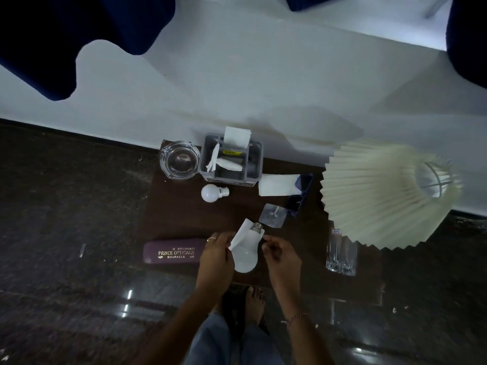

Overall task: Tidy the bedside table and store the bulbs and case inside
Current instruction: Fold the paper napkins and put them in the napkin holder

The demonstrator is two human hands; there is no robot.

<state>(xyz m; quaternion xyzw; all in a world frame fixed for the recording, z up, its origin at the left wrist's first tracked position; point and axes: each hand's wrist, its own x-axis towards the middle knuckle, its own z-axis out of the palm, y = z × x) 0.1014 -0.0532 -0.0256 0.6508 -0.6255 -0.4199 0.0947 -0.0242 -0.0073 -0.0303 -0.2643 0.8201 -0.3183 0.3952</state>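
Above the front of the dark wooden bedside table [181, 214] I hold a large white bulb [245, 256], its metal cap pointing away from me. My left hand [216, 255] grips the bulb's side together with a white paper tissue [241, 233] that lies against it. My right hand [279, 255] pinches the bulb near its neck from the right. A small white bulb [213, 193] lies on the table further back. A purple spectacle case [172, 252] printed "PRINCE OPTICALS" lies at the table's front left.
A glass ashtray [179, 159] and a grey organiser [230, 160] with papers stand at the back. Blue glasses [301, 193] lie on a white tissue [276, 185], with a clear plastic piece [272, 215] nearby. A drinking glass [341, 255] and a pleated lampshade [387, 193] are on the right.
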